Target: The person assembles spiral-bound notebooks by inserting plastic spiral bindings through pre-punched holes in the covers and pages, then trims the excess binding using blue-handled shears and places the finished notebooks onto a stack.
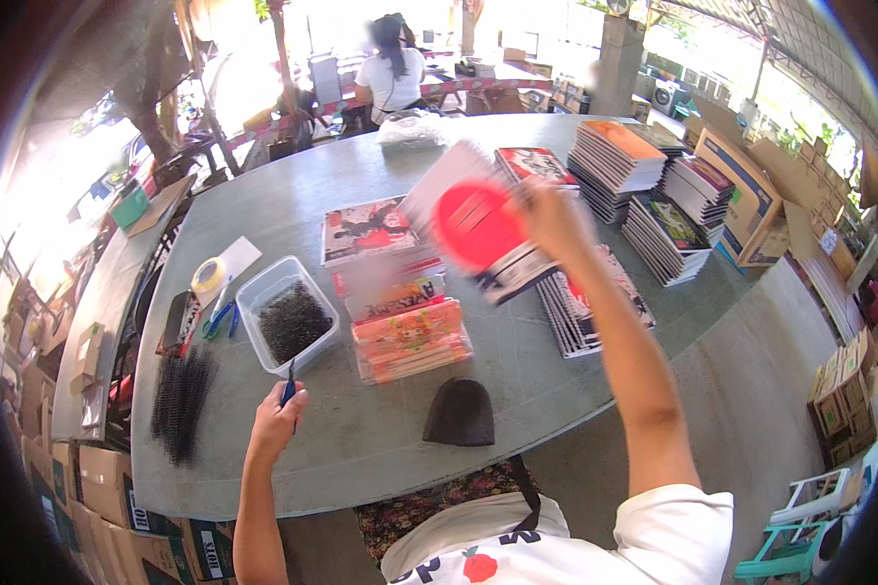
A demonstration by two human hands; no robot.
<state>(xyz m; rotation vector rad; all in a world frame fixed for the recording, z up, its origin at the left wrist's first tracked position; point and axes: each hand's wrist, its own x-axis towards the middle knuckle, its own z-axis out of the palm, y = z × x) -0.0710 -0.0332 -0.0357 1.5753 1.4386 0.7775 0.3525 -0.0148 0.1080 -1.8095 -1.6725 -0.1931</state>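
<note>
Raised over the middle of the table, my right hand (553, 232) grips a notebook (473, 229) with a large red circle on its cover; it is smeared by motion. My left hand (279, 421) is closed round a blue-handled tool (289, 390), probably pliers or cutters, its tip beside a clear plastic tub (247, 336) of small black pieces. Black spiral binding coils (179, 405) lie left of the tub. Between my hands sits a plastic-wrapped orange-pink bundle (410, 341). A dark rounded object (459, 413) rests near the table's front edge.
Stacks of notebooks (615, 171) stand at the back right, beside open cardboard boxes (737, 200). A tape roll (208, 274) and another blue-handled tool (222, 320) lie at the left. A person (390, 73) is at a far table. Stools (800, 522) stand at lower right.
</note>
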